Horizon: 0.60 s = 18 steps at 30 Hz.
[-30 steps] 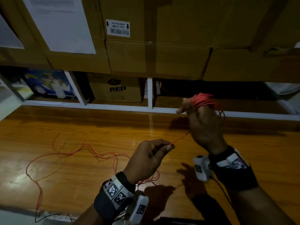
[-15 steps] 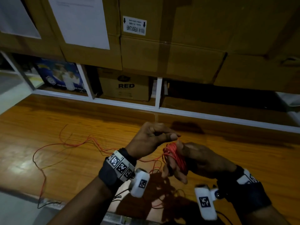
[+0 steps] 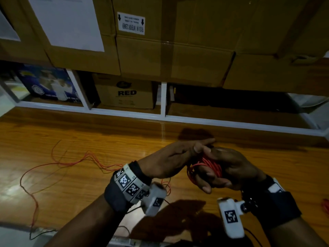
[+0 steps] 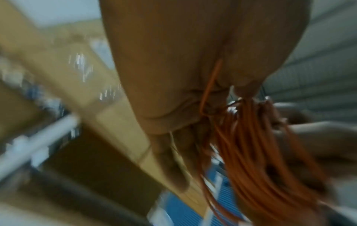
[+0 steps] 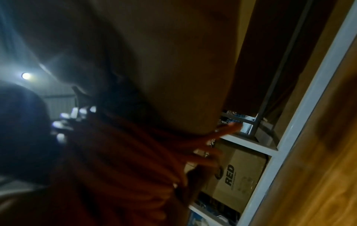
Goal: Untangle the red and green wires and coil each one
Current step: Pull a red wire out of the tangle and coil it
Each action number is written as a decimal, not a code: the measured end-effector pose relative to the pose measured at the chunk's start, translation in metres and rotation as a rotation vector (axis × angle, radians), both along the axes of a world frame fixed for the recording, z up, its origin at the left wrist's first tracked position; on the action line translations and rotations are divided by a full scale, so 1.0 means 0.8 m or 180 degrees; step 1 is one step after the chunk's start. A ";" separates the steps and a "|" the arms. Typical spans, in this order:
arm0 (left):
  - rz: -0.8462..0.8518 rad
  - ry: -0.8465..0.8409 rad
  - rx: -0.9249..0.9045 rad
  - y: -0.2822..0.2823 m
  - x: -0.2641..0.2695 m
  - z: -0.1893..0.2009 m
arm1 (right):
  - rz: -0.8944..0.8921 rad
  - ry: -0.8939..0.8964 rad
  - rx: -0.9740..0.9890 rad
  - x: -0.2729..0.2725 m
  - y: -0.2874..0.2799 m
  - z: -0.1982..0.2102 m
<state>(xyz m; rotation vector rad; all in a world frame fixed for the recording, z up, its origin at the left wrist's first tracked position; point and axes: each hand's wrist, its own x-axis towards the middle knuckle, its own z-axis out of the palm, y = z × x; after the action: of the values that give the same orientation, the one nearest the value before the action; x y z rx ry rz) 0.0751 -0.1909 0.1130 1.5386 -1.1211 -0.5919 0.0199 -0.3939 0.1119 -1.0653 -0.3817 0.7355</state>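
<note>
Both hands have dropped together: right hand [image 3: 229, 172] wears the red wire [image 3: 211, 165] coil round its fingers as a spool. Left hand [image 3: 179, 161], thumb and finger pinching the strand, feeds another turn beside it.

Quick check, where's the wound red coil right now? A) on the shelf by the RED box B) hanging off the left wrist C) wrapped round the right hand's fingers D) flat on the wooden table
C: the head view shows the red coil looped round the fingers of the right hand, held above the table, while the left hand guides a strand to it.
</note>
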 end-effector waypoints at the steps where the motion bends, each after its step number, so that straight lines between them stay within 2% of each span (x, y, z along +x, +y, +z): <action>1: 0.0006 0.0040 -0.0036 -0.001 -0.004 -0.003 | -0.0038 0.0064 0.0070 -0.001 -0.004 0.001; 7: 0.0497 -0.0185 -0.0155 -0.012 -0.030 -0.032 | -0.0481 0.0750 0.0585 -0.004 -0.020 -0.018; 11: 0.1097 -0.0315 -0.0351 -0.026 -0.039 -0.052 | -0.1045 0.0665 -0.0062 -0.002 -0.013 -0.022; 15: 0.1580 -0.0384 -0.0323 -0.041 -0.034 -0.062 | -0.1859 0.0736 -0.0293 0.001 -0.001 -0.014; 18: 0.1773 -0.0401 -0.0374 -0.053 -0.029 -0.068 | -0.2296 0.0464 -0.0672 0.005 0.002 -0.011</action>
<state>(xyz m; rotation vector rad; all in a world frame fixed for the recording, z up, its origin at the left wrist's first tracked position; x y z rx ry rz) 0.0517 -0.2330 0.0590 1.7048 -0.7486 -0.0514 0.0240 -0.3922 0.1029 -1.2327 0.2144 0.2020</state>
